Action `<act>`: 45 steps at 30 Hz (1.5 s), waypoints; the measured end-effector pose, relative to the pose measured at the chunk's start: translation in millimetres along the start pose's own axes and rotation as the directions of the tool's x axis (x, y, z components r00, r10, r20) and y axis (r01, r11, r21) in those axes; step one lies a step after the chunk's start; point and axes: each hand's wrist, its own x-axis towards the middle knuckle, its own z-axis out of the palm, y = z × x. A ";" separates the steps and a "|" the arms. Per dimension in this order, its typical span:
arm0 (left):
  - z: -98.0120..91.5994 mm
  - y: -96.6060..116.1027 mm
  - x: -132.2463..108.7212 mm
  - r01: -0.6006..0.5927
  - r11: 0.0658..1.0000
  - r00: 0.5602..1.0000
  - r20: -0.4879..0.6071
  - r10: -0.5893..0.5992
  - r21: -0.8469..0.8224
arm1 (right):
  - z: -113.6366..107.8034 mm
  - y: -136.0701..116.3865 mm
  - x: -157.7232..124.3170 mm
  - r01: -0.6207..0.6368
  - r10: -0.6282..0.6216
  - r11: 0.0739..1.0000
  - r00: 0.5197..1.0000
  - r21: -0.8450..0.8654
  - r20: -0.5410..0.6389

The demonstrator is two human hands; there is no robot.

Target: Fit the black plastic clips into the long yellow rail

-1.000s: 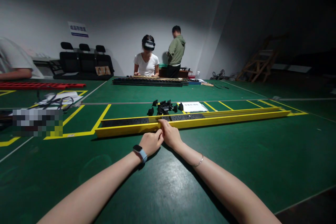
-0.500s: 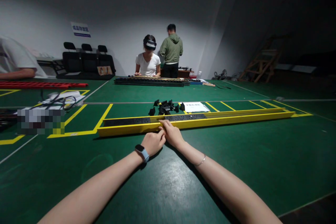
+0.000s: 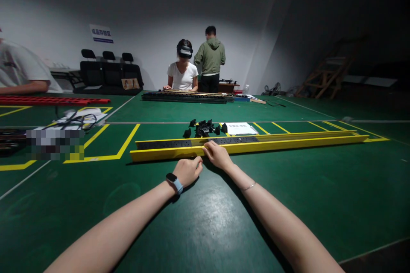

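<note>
A long yellow channel (image 3: pixel 288 144) with black socket modules (image 3: pixel 237 139) set inside it lies across the green table. My right hand (image 3: pixel 219 155) is closed over the channel's front wall, fingertips on its upper edge near the gap between two runs of modules. Just in front of the channel, my left hand (image 3: pixel 188 171) rests low with its fingers curled together; whatever they may hold is hidden. Behind the channel sits a pile of small black parts (image 3: pixel 205 129), beside a white paper sign (image 3: pixel 241 128).
Black cables and papers (image 3: pixel 85 117) lie to the left, near a red rail (image 3: pixel 54 101). Dark rails (image 3: pixel 185 98) lie across the table before a seated person (image 3: pixel 183 74); another person (image 3: pixel 211 57) stands behind. Yellow tape lines mark the tabletop.
The yellow channel has shifted to the right together with my right hand. My left hand has stayed nearly in place, so the two hands, touching before, are now apart. The view has shifted slightly.
</note>
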 end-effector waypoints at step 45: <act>6.5 -2.1 2.9 -0.074 0.996 0.997 -0.034 0.076 0.052 | 9.1 -21.4 -4.7 0.081 -0.085 0.992 0.996 -0.092 -0.038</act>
